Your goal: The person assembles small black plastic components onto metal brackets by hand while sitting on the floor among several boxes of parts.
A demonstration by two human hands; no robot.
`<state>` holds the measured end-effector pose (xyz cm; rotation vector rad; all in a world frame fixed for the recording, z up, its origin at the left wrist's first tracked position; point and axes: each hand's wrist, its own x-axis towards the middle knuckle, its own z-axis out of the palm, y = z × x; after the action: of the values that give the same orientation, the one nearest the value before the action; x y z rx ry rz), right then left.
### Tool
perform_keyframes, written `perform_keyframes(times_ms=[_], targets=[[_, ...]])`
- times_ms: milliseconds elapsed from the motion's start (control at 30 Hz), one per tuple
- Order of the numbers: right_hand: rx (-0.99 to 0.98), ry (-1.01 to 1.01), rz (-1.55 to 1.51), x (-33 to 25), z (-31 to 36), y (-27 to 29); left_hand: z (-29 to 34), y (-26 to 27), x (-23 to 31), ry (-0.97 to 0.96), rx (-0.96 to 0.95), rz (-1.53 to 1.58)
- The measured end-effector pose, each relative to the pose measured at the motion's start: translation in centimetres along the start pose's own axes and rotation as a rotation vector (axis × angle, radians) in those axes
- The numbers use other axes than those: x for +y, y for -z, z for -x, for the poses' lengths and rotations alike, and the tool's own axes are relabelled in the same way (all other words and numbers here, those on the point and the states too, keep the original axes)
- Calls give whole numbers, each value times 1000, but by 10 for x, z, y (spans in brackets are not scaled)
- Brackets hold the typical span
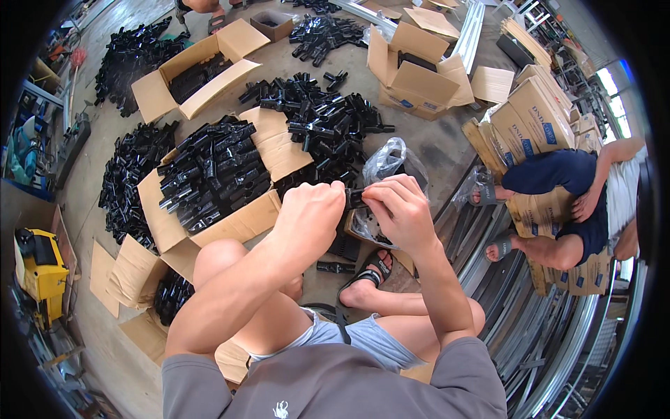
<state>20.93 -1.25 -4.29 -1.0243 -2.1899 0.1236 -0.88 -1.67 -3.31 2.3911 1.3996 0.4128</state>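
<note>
In front of my knees, my left hand [310, 213] is closed round one end of a short black tubular part [355, 198]. The fingertips of my right hand [403, 209] pinch its other end, and much of the part is hidden by my fingers. Just beyond lies a heap of similar glossy black parts [321, 126]. To the left, an open cardboard box [237, 216] is filled with rows of them. Below my right hand sits a box with a clear plastic bag [391, 159], its contents hard to make out. One loose black part [336, 267] lies by my sandal.
More black heaps [132, 181] flank the filled box. Other open cartons [209, 87] stand farther off. Metal profiles [516, 314] lie along the right, near another person's sandalled feet [499, 249] and stacked cartons [534, 126]. A yellow machine [45, 269] stands far left.
</note>
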Motion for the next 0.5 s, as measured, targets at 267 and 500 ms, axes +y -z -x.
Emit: perform_keyframes(times_ms=[267, 500], targets=[[-14, 3, -10, 1, 4, 0, -2, -5, 2, -8, 11, -3], [57, -96, -7, 0, 6, 3, -6, 5, 6, 2, -75, 37]])
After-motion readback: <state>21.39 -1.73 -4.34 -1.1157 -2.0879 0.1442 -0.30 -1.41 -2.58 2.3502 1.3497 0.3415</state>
